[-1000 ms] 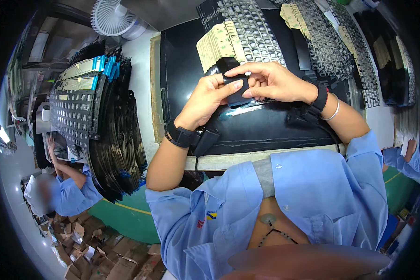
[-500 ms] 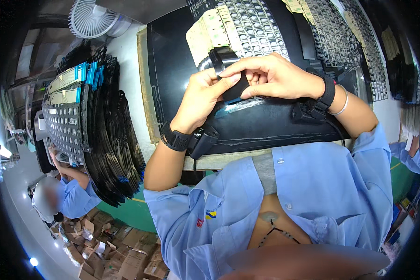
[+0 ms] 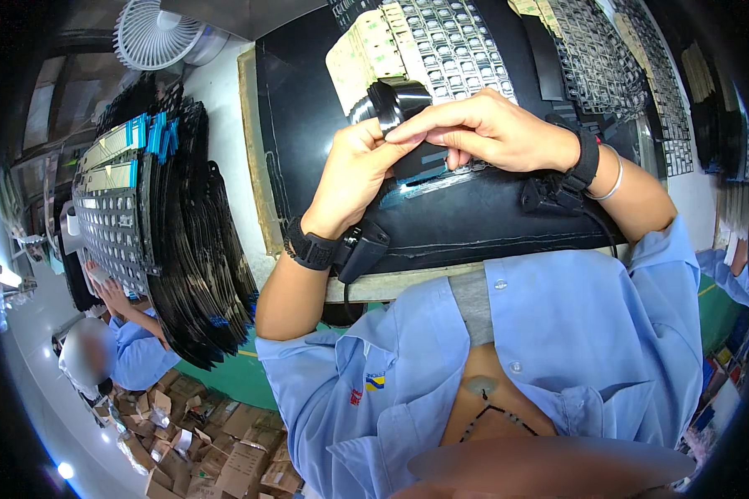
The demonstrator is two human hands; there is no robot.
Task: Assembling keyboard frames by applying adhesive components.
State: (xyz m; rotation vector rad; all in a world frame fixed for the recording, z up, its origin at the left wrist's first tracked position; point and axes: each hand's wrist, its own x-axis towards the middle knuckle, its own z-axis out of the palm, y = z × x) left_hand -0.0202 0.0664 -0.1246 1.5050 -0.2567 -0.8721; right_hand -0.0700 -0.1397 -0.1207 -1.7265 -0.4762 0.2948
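Note:
A curled bundle of thin, glossy black strips [image 3: 380,101] rises from my left hand [image 3: 354,170], whose thumb and fingers are closed on it. Against the left thumb tip, the thumb and index finger of my right hand [image 3: 495,133] come together in a pinch. Whatever lies in that pinch is too small or hidden to make out. Under the fingers a black piece and a light-blue shiny strip [image 3: 420,186] lie on the black work mat [image 3: 308,108]. Just beyond the hands is a keyboard-shaped perforated sheet [image 3: 453,50] with a pale yellow backing [image 3: 366,54].
A tall stack of black perforated plates [image 3: 200,249] with blue tabs stands to the left. More perforated sheets [image 3: 599,75] lie at the far right. A white fan [image 3: 158,33] is at the far left. Beyond the stack, a co-worker [image 3: 133,333] works near cardboard boxes [image 3: 225,457].
My right fingers have straightened slightly and shifted to the left thumb tip. The dark piece between my hands now shows less. The co-worker's hands have moved.

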